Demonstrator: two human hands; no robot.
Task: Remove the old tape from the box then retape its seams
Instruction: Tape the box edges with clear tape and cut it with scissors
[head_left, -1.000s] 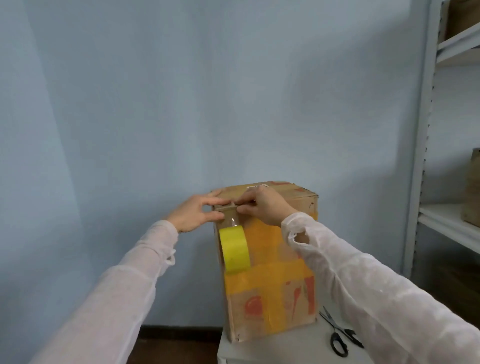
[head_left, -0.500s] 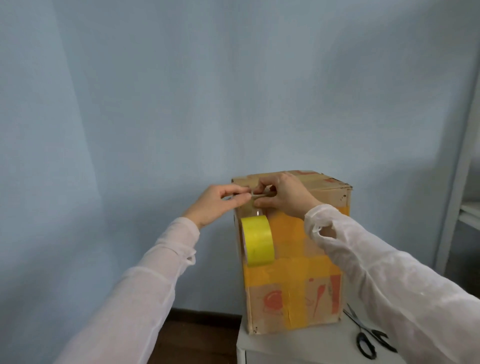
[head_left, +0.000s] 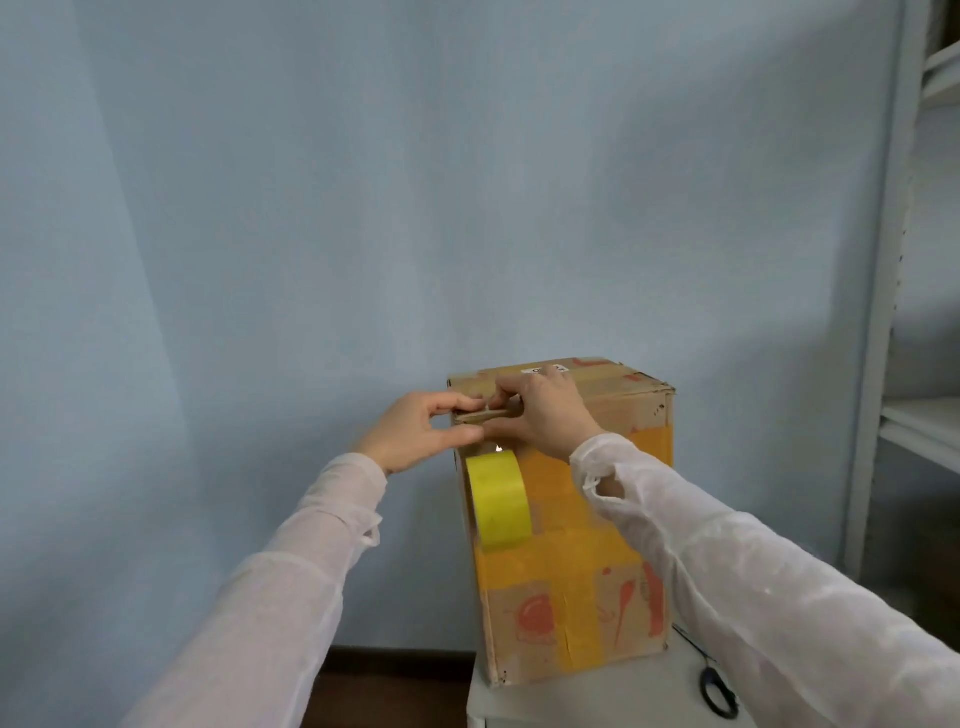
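The left grip (head_left: 415, 439) and right grip (head_left: 545, 415) pinch the hanging tape roll (head_left: 498, 501) by its end at the box (head_left: 571, 613) top edge, likely to tear it.

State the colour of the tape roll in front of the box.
The tape roll is bright yellow; the head view shows it.

A pale blue wall (head_left: 363, 208) rises behind the left hand (head_left: 415, 436); well right of the right hand (head_left: 545, 415) stands a white shelf unit (head_left: 878, 364); brown floor (head_left: 389, 696) below.
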